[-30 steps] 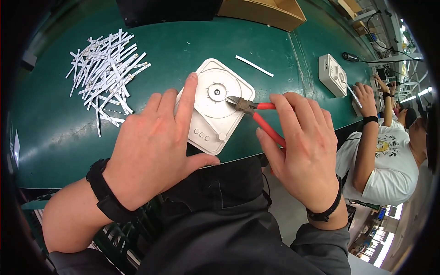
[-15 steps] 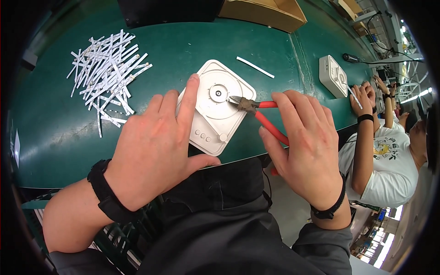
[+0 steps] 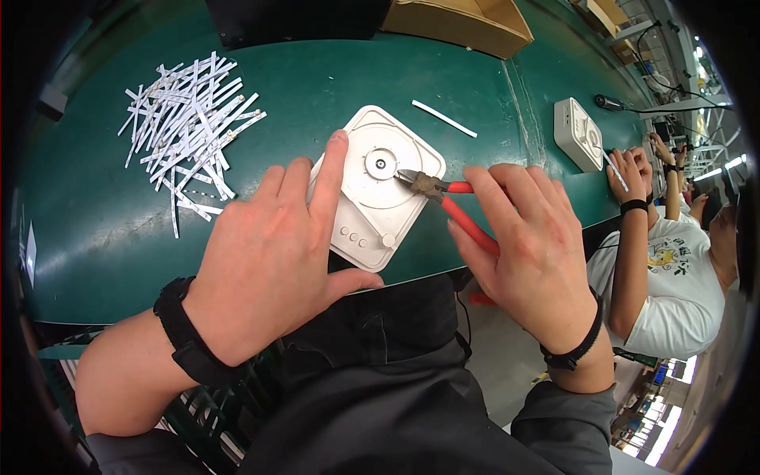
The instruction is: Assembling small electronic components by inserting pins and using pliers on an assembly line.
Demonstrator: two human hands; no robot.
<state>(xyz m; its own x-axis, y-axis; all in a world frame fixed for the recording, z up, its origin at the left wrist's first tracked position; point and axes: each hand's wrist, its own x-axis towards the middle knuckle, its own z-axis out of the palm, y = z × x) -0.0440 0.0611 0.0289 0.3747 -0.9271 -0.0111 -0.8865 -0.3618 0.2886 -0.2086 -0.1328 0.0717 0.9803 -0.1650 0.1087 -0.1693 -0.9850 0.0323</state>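
A white plastic housing (image 3: 402, 190), shaped like a small record player with a round recess, a slanted arm and several small buttons, lies flat on the green bench. My left hand (image 3: 265, 257) grips it, index finger along its left edge and thumb by its near corner. In my right hand (image 3: 530, 257) is a pair of diagonal cutters (image 3: 427, 185) with red handles, fingers and thumb round the handles. Their jaw tips touch or hover just over the right side of the round recess; whether anything is between the blades cannot be made out.
A heap of white printed strips (image 3: 190, 131) lies at the left, and one single strip (image 3: 443, 118) beyond the housing. A cardboard box (image 3: 459, 24) and a black case (image 3: 297, 20) stand at the back. On the right, a co-worker's hands (image 3: 629, 170) are near another white housing (image 3: 578, 134).
My right fingers have shifted slightly left on the upper handle of the cutters. The housing and my left hand hold almost the same place; the whole view has moved a little.
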